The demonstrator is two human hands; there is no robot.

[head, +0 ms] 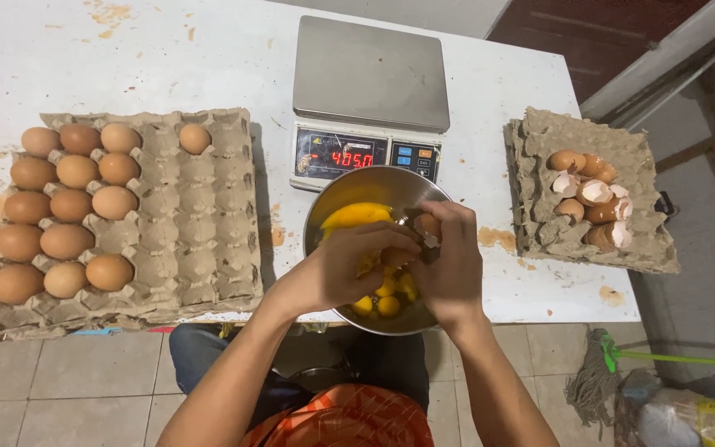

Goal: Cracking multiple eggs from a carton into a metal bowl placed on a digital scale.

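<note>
Both hands, left (349,269) and right (448,265), pinch a cracked egg (429,225) apart directly over the steel bowl (324,209) so its contents fall among the yolks (386,298), with whole eggs (68,207) at nine o'clock, shells (593,199) at two.

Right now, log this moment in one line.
hands: both on cracked egg | over steel bowl of yolks | egg tray left | shell tray right

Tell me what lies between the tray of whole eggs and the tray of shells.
In the head view, the steel bowl of yolks lies between the egg tray and the shell tray, with both hands over it.
</note>
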